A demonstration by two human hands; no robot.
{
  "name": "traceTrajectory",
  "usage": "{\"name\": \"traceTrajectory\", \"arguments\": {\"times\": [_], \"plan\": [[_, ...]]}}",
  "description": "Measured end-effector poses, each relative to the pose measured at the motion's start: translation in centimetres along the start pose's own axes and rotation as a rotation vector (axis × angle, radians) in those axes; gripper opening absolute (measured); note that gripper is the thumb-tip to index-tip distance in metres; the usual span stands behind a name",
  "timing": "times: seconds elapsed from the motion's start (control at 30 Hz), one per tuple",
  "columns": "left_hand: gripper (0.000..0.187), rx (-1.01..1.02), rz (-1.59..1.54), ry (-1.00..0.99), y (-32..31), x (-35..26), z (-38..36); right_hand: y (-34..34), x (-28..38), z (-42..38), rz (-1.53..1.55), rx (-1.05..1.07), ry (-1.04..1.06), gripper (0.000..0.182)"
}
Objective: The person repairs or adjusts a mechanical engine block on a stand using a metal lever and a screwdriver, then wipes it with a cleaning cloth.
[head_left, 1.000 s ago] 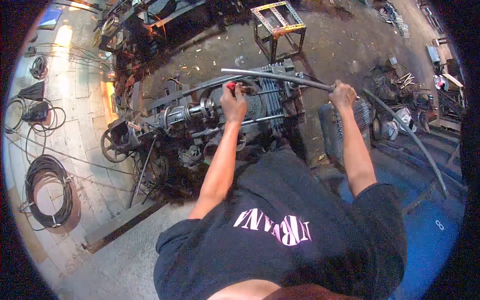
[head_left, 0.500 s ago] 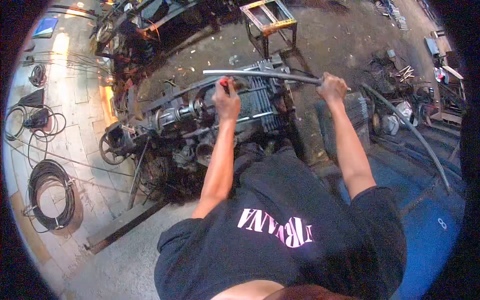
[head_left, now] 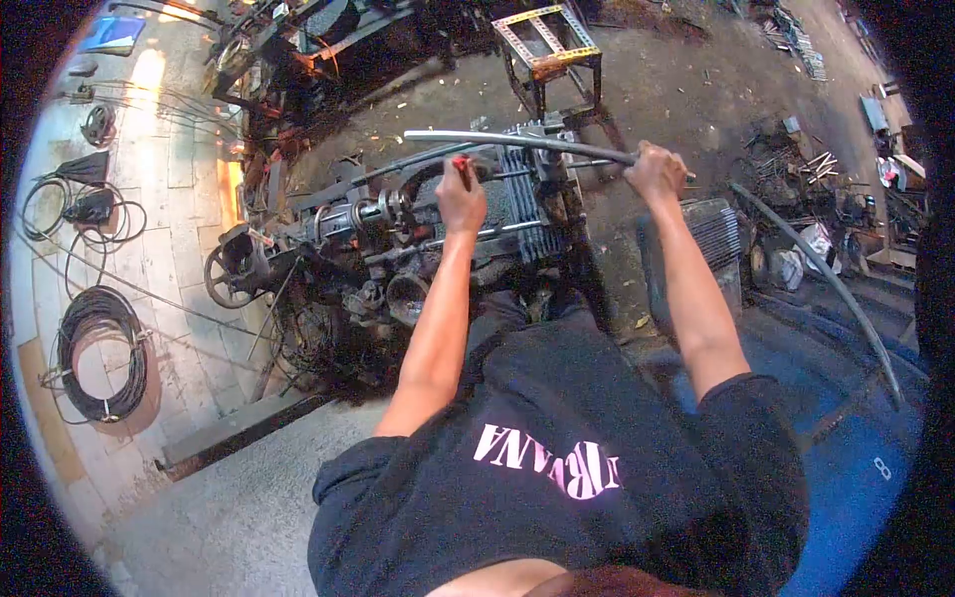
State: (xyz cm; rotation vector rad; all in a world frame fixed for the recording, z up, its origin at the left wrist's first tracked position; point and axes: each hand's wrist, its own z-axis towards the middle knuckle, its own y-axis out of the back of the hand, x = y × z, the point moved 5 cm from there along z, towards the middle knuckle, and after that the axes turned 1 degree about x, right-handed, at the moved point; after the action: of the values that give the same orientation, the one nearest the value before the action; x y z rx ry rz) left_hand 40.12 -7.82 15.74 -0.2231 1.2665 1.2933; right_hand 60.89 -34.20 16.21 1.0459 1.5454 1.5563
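- The right hand (head_left: pixel 657 171) is clenched around a long curved metal pipe (head_left: pixel 517 141), with the knuckles up.
- The pipe runs from a free end at the left, above the machine, passes through the right fist, and then bends down in a wide arc to the right side, toward the floor.
- The left hand (head_left: pixel 461 194) is closed on a small red handle (head_left: pixel 462 161) that stands up from the top of the machine; only the red tip shows above the fingers.
- The machine (head_left: pixel 418 229) is dark and greasy, with a shaft, rollers and a ribbed motor block; it stands on the ground directly in front of the person.
- The pipe passes just above the red handle, but I cannot tell if the two touch, because the view is small and dark there.
- A wheel (head_left: pixel 227 279) sits at the left end of the machine.
- A coil of black cable (head_left: pixel 95 363) lies on the paved floor, well apart to the left.
- A metal frame stool (head_left: pixel 552 45) stands behind the machine.
- A ribbed grey motor (head_left: pixel 711 234) stands near the right forearm.
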Motion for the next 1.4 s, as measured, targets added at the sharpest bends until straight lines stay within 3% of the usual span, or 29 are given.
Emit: {"name": "traceTrajectory", "arguments": {"times": [0.07, 0.2, 0.23, 0.4, 0.5, 0.53, 0.67, 0.73, 0.77, 0.8, 0.87, 0.93, 1.03, 1.13, 1.2, 1.27, 1.33, 1.37, 1.4], "plan": [[0.014, 0.132, 0.198, -0.039, -0.2, 0.6, -0.7, -1.0, -0.1, -0.5, -0.009, 0.014, -0.006, 0.025], [0.014, 0.025, 0.054, 0.022, 0.1, 1.6, -0.7, -1.3, -0.6, 0.4, 0.01, -0.034, 0.023, 0.028], [0.014, 0.186, 0.214, 0.011, -0.1, 1.7, -1.5, -1.4, -0.3, -0.3, 0.011, -0.032, 0.036, 0.028], [0.015, -0.074, 0.075, -0.066, 1.7, 1.8, -2.9, 1.0, 0.1, -0.4, 0.034, -0.01, 0.012, 0.027], [0.018, 0.065, 0.133, 0.142, 3.1, 2.4, -3.9, 0.9, 0.4, -0.6, 0.008, 0.015, 0.009, 0.029], [0.019, -0.051, 0.153, 0.097, 5.1, 2.0, -4.1, 0.6, 0.1, -0.7, -0.016, -0.003, -0.001, 0.029], [0.026, -0.347, -0.036, 0.237, 16.0, 5.4, -9.4, 0.9, 0.4, -1.8, 0.01, -0.001, 0.015, 0.033], [0.032, -0.518, -0.074, 0.478, 20.1, 10.4, -14.5, 1.0, 0.9, -3.2, 0.06, 0.114, -0.03, 0.038], [0.03, -0.488, -0.008, 0.589, 21.8, 16.0, -17.6, 1.3, 1.3, -5.1, 0.172, 0.175, -0.029, 0.04], [0.03, -0.499, 0.012, 0.6, 22.6, 16.7, -19.2, 1.0, 1.4, -6.9, 0.277, 0.242, -0.035, 0.042], [0.024, -0.701, -0.38, 0.763, 22.2, 18.1, -22.5, -0.9, 1.2, -6.9, 0.304, 0.247, 0.083, 0.045], [0.023, -0.712, -0.344, 0.825, 21.9, 19.3, -23.3, -2.9, 1.5, -5.8, 0.535, 0.502, 0.074, 0.04], [0.025, -0.82, -0.624, 1.122, 19.4, 24.6, -25.4, -3.8, 1.1, -5.4, 0.633, 0.635, 0.069, 0.039], [0.025, -0.638, -0.519, 1.174, 18.9, 24.1, -25.3, -3.1, 1.3, -5.8, 0.658, 0.589, 0.053, 0.038], [0.031, -0.588, -0.256, 1.168, 20.1, 25.2, -25.2, -3.5, 1.0, -6.0, 0.672, 0.523, 0.035, 0.037], [0.035, -0.686, -0.209, 1.049, 20.9, 25.0, -25.2, -3.3, 1.0, -6.4, 0.586, 0.426, 0.025, 0.049], [0.042, -0.668, -0.204, 0.987, 21.7, 22.6, -24.7, -1.6, 2.0, -6.9, 0.489, 0.433, -0.063, 0.047], [0.037, -0.674, 0.128, 0.83, 22.2, 23.2, -24.6, -0.7, 2.4, -7.2, 0.405, 0.318, -0.04, 0.043], [0.037, -0.66, 0.123, 0.836, 21.9, 24.9, -25.5, -0.3, 2.6, -8.0, 0.311, 0.223, -0.022, 0.039]]}}
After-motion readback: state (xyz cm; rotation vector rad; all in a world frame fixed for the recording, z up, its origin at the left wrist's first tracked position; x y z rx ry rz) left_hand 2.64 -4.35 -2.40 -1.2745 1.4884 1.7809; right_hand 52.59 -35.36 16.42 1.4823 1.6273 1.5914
